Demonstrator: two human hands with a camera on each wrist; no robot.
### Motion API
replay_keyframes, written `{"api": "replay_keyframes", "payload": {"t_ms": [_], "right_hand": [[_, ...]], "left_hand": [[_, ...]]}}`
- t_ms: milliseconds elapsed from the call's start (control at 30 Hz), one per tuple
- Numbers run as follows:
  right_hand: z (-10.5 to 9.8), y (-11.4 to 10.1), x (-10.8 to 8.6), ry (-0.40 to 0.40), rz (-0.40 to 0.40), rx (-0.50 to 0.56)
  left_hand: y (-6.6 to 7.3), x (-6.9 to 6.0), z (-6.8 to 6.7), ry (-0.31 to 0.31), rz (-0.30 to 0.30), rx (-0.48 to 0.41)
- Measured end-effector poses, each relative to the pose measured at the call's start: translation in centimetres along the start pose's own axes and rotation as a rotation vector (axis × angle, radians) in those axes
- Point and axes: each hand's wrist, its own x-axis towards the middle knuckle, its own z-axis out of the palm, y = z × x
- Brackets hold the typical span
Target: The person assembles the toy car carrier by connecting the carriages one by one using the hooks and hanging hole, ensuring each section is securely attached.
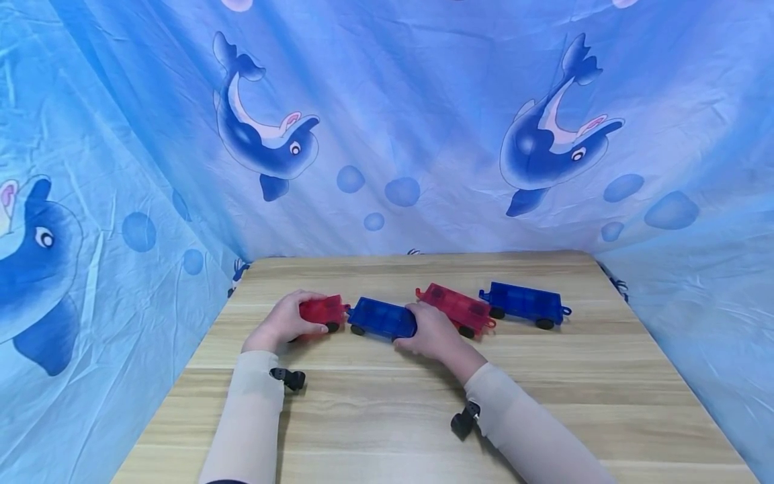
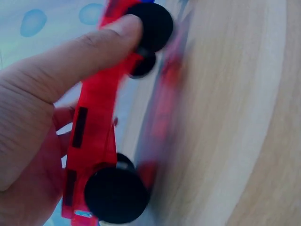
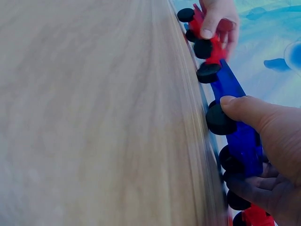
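Note:
At the left of the table, my left hand [image 1: 283, 321] grips a red toy train car [image 1: 320, 309] with black wheels. In the left wrist view my thumb presses by one wheel of that red car [image 2: 96, 108]. My right hand [image 1: 437, 335] holds the right end of a blue toy train car [image 1: 377, 317], thumb on the near side and fingers on the far side. Between my hands the red car's hook meets the blue car's left end; whether they are linked I cannot tell. The right wrist view shows the blue car [image 3: 230, 87] lined up behind the red one.
Just beyond my right hand stands a second red car [image 1: 456, 308], angled. Farther right is another blue car [image 1: 525, 302], its left hook close to that red car. The wooden table [image 1: 363, 417] backs onto a blue dolphin-print cloth [image 1: 387, 134]. Small black cameras sit on both wrists.

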Motion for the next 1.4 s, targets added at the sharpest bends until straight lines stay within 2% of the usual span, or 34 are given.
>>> {"api": "replay_keyframes", "payload": {"t_ms": [267,600,867,1067,1400], "right_hand": [[0.2,0.1,0.3,-0.007,-0.024,-0.025],[0.6,-0.1,0.5,-0.006,-0.028,0.031],[0.8,-0.2,0.8,-0.011,-0.017,0.040],[0.7,-0.2,0.9,-0.014,-0.007,0.049],[0.7,-0.4,1.7,-0.061,-0.031,0.044]], "left_hand": [[-0.2,-0.1,-0.3,-0.011,0.000,-0.008],[-1.3,-0.8,-1.2,-0.042,-0.086,-0.075],[-1.9,-1.1,-1.6,-0.062,-0.097,-0.086],[-2.2,-1.0,-1.8,-0.065,-0.080,-0.067],[-2.2,-1.5,-2.6,-0.064,-0.079,-0.062]]}}
